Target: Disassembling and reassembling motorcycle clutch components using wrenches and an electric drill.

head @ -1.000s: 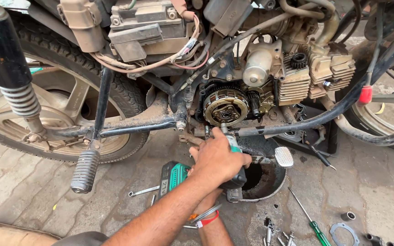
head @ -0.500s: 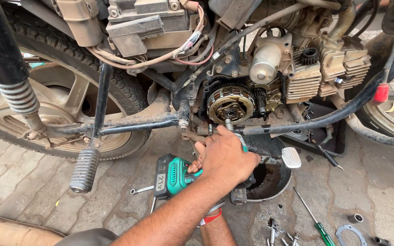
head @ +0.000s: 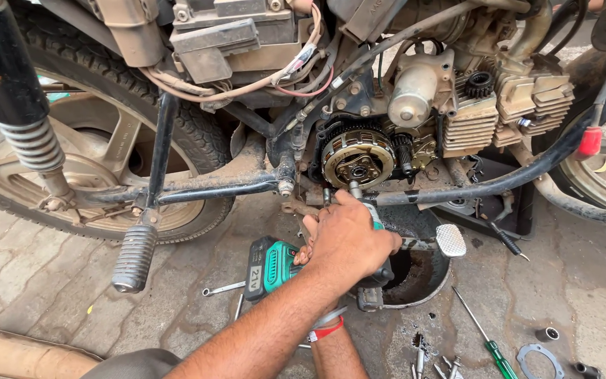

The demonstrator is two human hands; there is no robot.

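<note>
Below the motorcycle's exposed clutch assembly [head: 356, 157], a green cordless impact driver [head: 278, 264] is gripped by both hands, its socket pointed up at the clutch. The left hand [head: 348, 238] is wrapped over the tool's head; the right hand [head: 308, 242] is largely hidden beneath it, fingers curled on the body. A drain pan [head: 422, 270] sits just right, with a green-handled screwdriver [head: 487, 335], a wrench [head: 223, 288] and sockets [head: 547, 334] scattered on the paved floor [head: 50, 295]. The footpeg [head: 135, 257] hangs at left.

Daylit outdoor floor of grey-brown paving bricks [head: 29, 281], oil-stained and dusty.
</note>
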